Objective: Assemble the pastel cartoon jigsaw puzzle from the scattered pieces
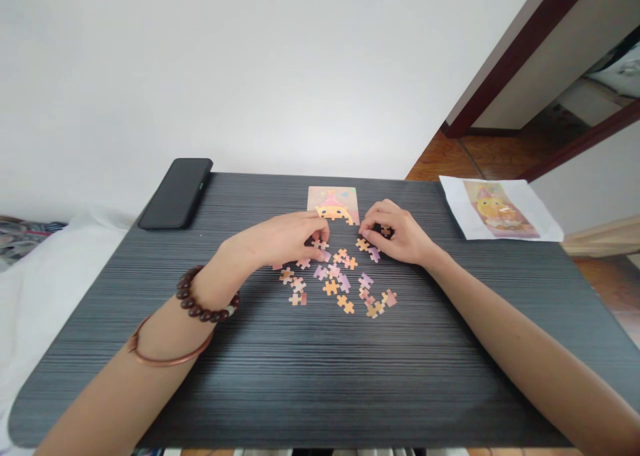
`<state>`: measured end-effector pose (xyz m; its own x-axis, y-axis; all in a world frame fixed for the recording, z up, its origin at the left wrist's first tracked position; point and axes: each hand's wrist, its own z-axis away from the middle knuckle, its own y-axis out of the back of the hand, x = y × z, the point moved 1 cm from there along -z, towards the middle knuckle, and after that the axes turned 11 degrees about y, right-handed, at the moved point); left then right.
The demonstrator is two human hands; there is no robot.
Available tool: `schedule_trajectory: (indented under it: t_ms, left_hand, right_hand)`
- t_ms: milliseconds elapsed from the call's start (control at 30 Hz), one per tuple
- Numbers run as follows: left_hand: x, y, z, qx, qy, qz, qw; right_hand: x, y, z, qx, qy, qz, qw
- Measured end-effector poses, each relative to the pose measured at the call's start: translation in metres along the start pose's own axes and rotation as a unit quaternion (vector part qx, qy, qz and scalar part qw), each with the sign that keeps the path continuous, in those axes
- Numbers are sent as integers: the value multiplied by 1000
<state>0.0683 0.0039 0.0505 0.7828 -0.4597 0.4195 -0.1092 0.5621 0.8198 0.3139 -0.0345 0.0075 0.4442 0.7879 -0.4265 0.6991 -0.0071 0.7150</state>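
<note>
A partly joined jigsaw puzzle (333, 199) lies toward the back of the table, showing the top of a yellow cartoon figure in a pink hat. Loose puzzle pieces (331, 287) in orange, pink and purple are scattered in front of it. My left hand (293, 237) is bent over the left side of these pieces, thumb and forefinger apart, with the thumb at a purple piece (324, 256). At the puzzle's lower right corner rests my right hand (395, 233), its fingers curled and thumb drawn against the forefinger; whatever lies between the tips is hidden. A few pieces show under its palm.
On the right of the dark table (300, 376) a white sheet (500, 209) bears a printed picture of the yellow figure. A black phone (177, 193) lies at the back left. The white wall (280, 76) rises behind the table.
</note>
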Motion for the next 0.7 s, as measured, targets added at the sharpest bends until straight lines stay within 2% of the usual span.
schedule_trajectory:
  t_ms: [133, 367, 500, 700]
  left_hand:
    - [0, 2, 2, -4, -6, 14, 1000]
    - [-5, 1, 2, -27, 21, 38, 999]
    - [-2, 1, 2, -31, 32, 34, 998]
    - [4, -4, -4, 46, -46, -22, 998]
  right_hand:
    - [6, 3, 3, 21, -25, -28, 999]
    - [3, 5, 2, -64, 7, -34, 997]
    - [0, 3, 0, -65, -7, -14, 998]
    - [1, 1, -1, -40, -21, -3, 999]
